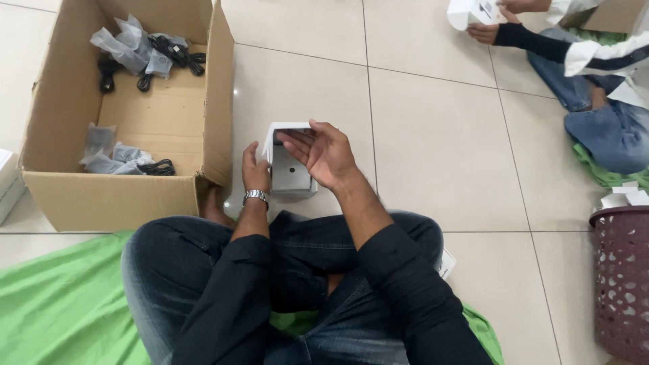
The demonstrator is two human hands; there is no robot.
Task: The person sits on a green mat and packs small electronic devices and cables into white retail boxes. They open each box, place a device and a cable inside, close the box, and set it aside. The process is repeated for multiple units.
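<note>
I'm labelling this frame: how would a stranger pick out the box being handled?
Start at the big cardboard carton on the tiled floor. Just right of it, the left hand and right hand hold a small white box. Unlike the co-worker's white box, it sits at the wearer's knees.

A small box [291,169] stands on the floor [433,135] just before the seated person's crossed legs, between the left hand [255,172] and right hand [323,154]. Left of it sits a cardboard box [165,118] with bagged cables [145,51] inside. A basket [622,284] stands far right, behind it another person [595,74].
</note>
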